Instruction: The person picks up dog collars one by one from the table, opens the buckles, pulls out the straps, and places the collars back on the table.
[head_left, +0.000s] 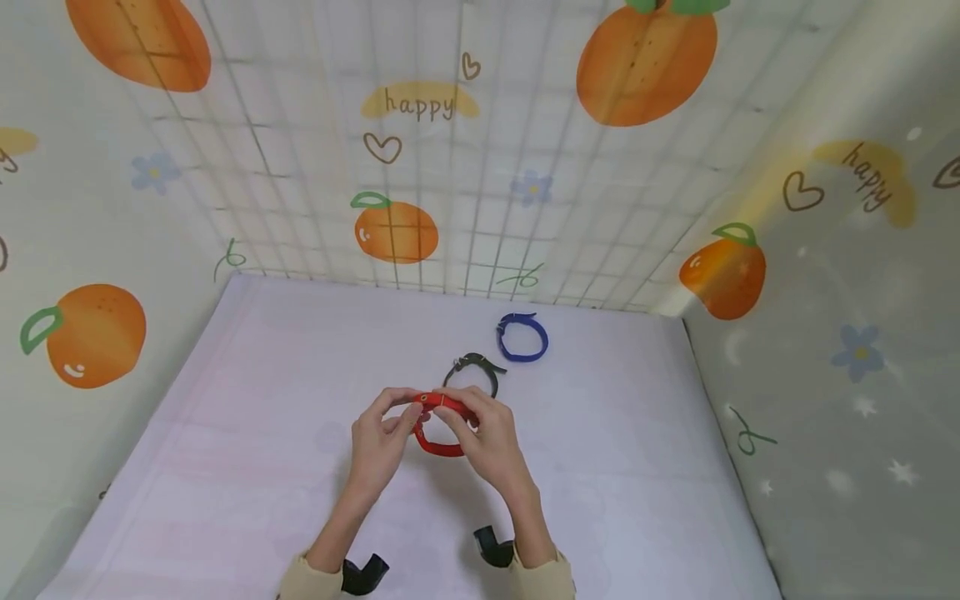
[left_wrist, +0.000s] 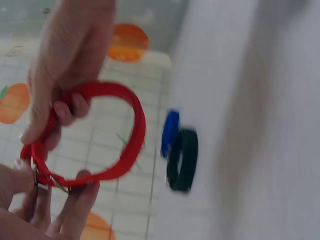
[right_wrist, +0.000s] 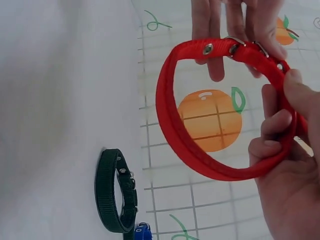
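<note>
- right hand [right_wrist: 287,192] grips the red collar [right_wrist: 200,161], fingers curled round its band
- left hand [right_wrist: 240,20], at the top, has fingers behind the band near a metal eyelet [right_wrist: 208,49]
- green collar [right_wrist: 105,195] rests on the table [right_wrist: 60,125]
- blue collar [right_wrist: 143,232] just beside it
- printed orange [right_wrist: 212,122] behind

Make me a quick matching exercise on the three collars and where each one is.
1. red collar
2. dark green collar
3. blue collar

A. on the table, nearest the gridded backdrop
B. held by the left grip and right grip
C. on the table, between the other two in the head view

Pairs: 1-B; 2-C; 3-A
</note>
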